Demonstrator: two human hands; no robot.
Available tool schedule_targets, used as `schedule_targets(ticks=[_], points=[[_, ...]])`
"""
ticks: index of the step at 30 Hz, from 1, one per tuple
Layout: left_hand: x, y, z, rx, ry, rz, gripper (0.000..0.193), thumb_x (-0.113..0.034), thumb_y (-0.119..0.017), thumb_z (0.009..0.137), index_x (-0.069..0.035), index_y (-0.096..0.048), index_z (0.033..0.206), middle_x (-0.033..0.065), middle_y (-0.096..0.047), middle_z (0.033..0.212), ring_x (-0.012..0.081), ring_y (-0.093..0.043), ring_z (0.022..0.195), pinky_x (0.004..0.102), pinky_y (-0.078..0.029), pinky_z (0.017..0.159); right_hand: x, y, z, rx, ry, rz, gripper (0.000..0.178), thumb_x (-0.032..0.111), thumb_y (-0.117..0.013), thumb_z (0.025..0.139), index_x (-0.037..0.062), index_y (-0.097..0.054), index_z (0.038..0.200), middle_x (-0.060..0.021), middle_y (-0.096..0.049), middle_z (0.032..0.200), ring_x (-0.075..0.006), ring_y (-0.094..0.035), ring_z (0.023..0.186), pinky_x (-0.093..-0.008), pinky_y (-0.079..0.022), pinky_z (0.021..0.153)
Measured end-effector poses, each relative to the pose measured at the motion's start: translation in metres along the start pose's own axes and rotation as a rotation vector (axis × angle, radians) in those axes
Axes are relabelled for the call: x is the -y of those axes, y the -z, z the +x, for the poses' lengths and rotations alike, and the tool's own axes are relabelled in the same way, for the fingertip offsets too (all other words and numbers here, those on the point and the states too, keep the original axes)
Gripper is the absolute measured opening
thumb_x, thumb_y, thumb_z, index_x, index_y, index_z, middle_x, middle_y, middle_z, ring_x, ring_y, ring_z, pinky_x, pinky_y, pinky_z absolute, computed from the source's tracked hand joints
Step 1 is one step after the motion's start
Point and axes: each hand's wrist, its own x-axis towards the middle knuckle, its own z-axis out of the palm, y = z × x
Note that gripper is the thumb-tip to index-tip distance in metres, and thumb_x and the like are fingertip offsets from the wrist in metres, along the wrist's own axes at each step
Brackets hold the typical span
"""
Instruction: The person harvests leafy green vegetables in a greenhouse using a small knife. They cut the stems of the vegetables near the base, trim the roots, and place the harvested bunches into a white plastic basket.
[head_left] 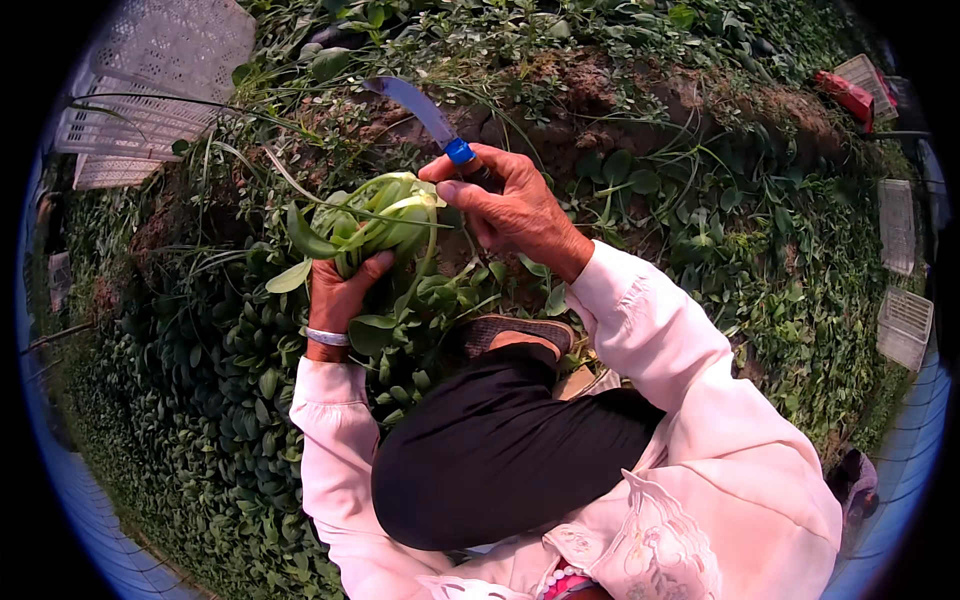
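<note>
A bunch of leafy greens with pale cut stem ends rests in my left hand, whose fingers are mostly hidden behind the stalks. Its thumb presses along the near side of the bunch. My right hand is closed round the handle of a curved knife with a blue collar. The blade points up and to the left, beyond the greens and apart from them. The thumb and forefinger of this hand are close to the pale stem ends; whether they touch them I cannot tell.
Dense leafy plants grow at the left, with more greenery at the right. Bare soil shows ahead. White plastic crates are stacked at the far left; other crates stand at the right edge. My shoe is just below the hands.
</note>
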Motion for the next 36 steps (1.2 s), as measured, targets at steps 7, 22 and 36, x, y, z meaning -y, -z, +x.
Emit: schedule_targets(ticks=[7, 22, 36], points=[[-0.063, -0.091, -0.001, 0.119, 0.2, -0.278, 0.046, -0.003, -0.071, 0.083, -0.006, -0.053, 0.125, 0.0083, -0.063, 0.115, 0.0194, -0.062, 0.101, 0.0338, -0.051, 0.088, 0.066, 0.047, -0.083, -0.081, 0.131, 0.171, 0.025, 0.021, -0.064, 0.092, 0.0032, -0.062, 0.109, -0.002, -0.067, 0.093, -0.0035, -0.053, 0.047, -0.0172, -0.034, 0.038], [-0.056, -0.108, 0.015, 0.417, 0.182, -0.01, 0.046, -0.011, -0.064, 0.091, -0.007, -0.045, 0.133, 0.0109, -0.061, 0.111, 0.0216, -0.063, 0.087, 0.035, -0.054, 0.071, 0.092, 0.071, -0.146, 0.05, 0.205, 0.109, 0.066, 0.011, -0.082, 0.073, 0.0108, -0.044, 0.126, -0.0005, -0.064, 0.099, -0.0062, -0.055, 0.058, -0.021, -0.041, 0.045], [-0.08, -0.136, -0.005, 0.219, -0.162, 0.133, 0.033, -0.008, -0.058, 0.094, 0.002, -0.055, 0.125, 0.0073, -0.063, 0.115, 0.0155, -0.058, 0.103, 0.029, -0.046, 0.088, 0.102, 0.091, -0.142, -0.246, 0.524, -0.483, 0.062, 0.018, -0.08, 0.069, 0.0038, -0.047, 0.119, -0.0105, -0.061, 0.101, -0.0221, -0.062, 0.092, -0.0351, -0.049, 0.083]])
